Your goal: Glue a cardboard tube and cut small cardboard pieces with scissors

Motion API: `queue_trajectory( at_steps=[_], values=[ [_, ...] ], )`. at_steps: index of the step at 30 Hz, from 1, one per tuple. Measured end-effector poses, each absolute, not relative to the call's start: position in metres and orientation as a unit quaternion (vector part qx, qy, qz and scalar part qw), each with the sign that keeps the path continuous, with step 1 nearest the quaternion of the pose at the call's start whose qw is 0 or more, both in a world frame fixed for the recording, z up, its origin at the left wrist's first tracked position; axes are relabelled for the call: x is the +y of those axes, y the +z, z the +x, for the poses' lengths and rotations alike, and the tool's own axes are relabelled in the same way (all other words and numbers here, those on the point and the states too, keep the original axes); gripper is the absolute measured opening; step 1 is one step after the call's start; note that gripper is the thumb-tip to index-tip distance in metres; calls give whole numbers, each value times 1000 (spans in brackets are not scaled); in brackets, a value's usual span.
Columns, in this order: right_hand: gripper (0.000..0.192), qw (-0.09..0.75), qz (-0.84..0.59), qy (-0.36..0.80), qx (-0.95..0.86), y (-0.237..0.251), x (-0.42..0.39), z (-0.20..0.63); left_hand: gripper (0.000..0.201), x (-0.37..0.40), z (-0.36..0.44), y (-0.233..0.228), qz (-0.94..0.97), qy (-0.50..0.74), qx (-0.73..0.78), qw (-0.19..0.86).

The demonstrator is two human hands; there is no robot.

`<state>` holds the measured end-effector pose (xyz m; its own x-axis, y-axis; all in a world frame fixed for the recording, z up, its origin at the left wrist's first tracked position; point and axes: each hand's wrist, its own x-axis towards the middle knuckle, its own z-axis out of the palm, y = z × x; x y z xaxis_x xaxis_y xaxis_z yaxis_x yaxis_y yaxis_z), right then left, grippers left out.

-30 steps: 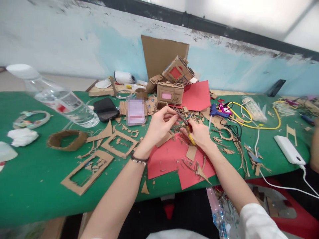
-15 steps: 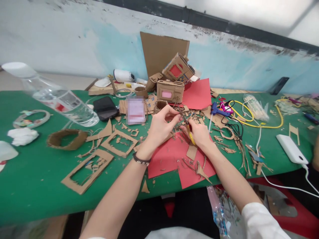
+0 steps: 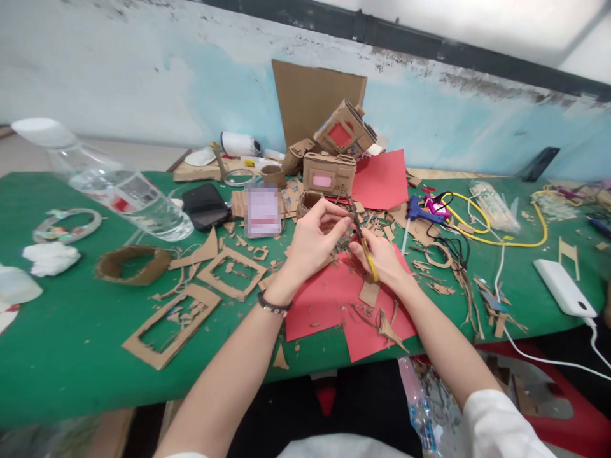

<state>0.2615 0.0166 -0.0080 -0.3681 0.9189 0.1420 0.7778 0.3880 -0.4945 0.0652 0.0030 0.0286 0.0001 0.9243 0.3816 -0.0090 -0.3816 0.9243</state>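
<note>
**Your hands have barely shifted: scissors and cardboard scrap stay together over the red paper.**

Your right hand [image 3: 382, 257] still grips the yellow-handled scissors [image 3: 363, 245], blades angled up and away, and your left hand [image 3: 312, 238] keeps pinching a small brown cardboard scrap [image 3: 344, 224] at the blades. Compared with a second ago, both hands sit slightly farther from you, above the red paper sheet [image 3: 329, 299] on the green desk [image 3: 71, 331], so the cut looks unfinished. The blue glue gun [image 3: 417, 211] lies to the right.

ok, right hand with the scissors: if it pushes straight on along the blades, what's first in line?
Likely the cardboard camera model beyond the scissors in the right hand; scraps lie between, depth unclear.
</note>
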Motion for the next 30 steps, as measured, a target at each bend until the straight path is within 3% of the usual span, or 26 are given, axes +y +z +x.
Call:
queue_trajectory(
  at_steps=[16, 24, 30],
  values=[
    [33, 185, -522, 171, -815, -8, 14, 258, 16, 0, 69, 27, 600, 600, 424, 317],
    [30, 118, -578, 81, -804, -16, 16, 252, 9, 1, 69, 22, 631, 588, 436, 258],
    [40, 86, -598, 26, -797, -11, 16, 254, 8, 1, 64, 25, 643, 573, 437, 261]
  ],
)
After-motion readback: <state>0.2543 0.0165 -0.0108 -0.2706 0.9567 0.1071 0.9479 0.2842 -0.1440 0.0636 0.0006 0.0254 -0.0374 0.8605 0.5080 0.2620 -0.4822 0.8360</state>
